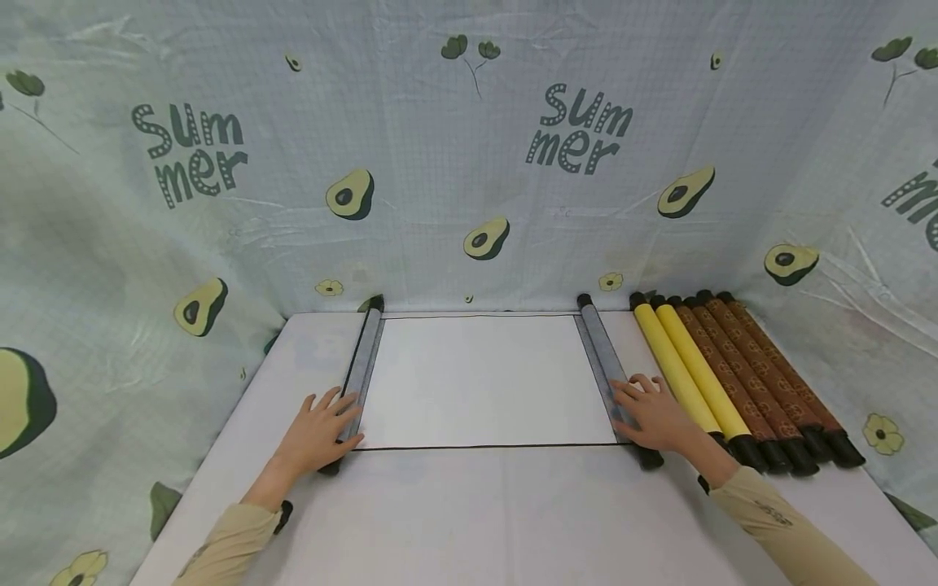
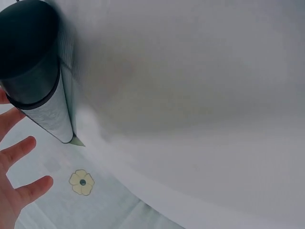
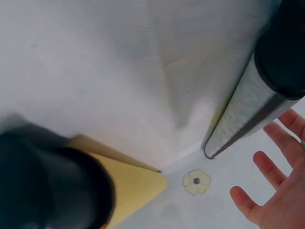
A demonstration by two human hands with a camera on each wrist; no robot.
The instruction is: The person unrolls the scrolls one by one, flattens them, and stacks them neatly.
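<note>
Two grey tubes with black end caps lie apart on the white table, a black-edged white rectangle between them. On the left grey tube (image 1: 364,358) rests the left hand (image 1: 311,435), its fingers spread near the tube's close end. The right hand (image 1: 652,415) lies over the near part of the right grey tube (image 1: 603,342), fingers spread. In the left wrist view, the left hand (image 2: 14,176) has its fingers apart beside the capped tube (image 2: 52,112). The right wrist view has the right hand (image 3: 281,191) with extended fingers beside its tube (image 3: 243,112).
Two yellow tubes (image 1: 677,366) and several brown patterned tubes (image 1: 762,366) lie side by side at the table's right, close to the right forearm. A cloth (image 1: 418,163) printed with avocados hangs behind and around the table (image 1: 440,521).
</note>
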